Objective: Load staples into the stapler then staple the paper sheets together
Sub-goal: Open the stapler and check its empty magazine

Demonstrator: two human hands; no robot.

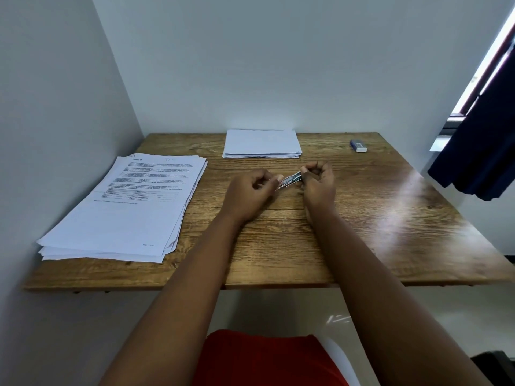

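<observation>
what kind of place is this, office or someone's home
Probably a small study or office corner, though a home room is possible: a wooden desk set into a wall corner, a stack of printed sheets, and a curtained window.

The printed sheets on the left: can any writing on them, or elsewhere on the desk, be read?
Top printed sheet: a heading, paragraphs, a table and a page footer, all too blurred to read.
White stack at the back: no visible text.
Small blue and white box: nothing legible.

Glossy wood-grain table (pixel 362 218) (glare patch); matt paper stacks (pixel 125 213).
</observation>
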